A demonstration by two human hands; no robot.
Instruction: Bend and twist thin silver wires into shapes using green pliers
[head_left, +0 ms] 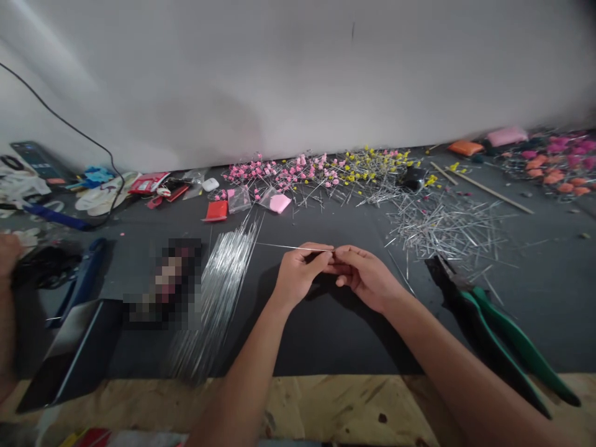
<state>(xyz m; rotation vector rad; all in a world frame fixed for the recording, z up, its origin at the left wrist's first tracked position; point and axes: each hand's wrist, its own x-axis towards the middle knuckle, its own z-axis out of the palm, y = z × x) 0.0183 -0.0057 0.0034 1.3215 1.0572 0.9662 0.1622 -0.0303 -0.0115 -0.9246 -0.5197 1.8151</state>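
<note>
One thin wire is held level at centre frame, its free end pointed left. It appears to be pinched between thumb and index of the left hand. Thumb and index of the right hand are brought together at the wire's other end, lower fingers curled loosely; whether the tip is gripped there cannot be told. Both hands are set close, probably so fine work on the tip can be steadied.

A bundle of long wires is laid left of centre, roughly parallel, likely for easy picking. Short wires are heaped right of centre. Pliers are laid lower right, green handles towards the near edge, presumably for quick reach. Pink-tipped stems and yellow-tipped stems are massed along the wall, perhaps to leave working room.

Writing: no brand can be read; the print on the red packet, upper left, is too small. A patch left of the bundle is pixelated.
</note>
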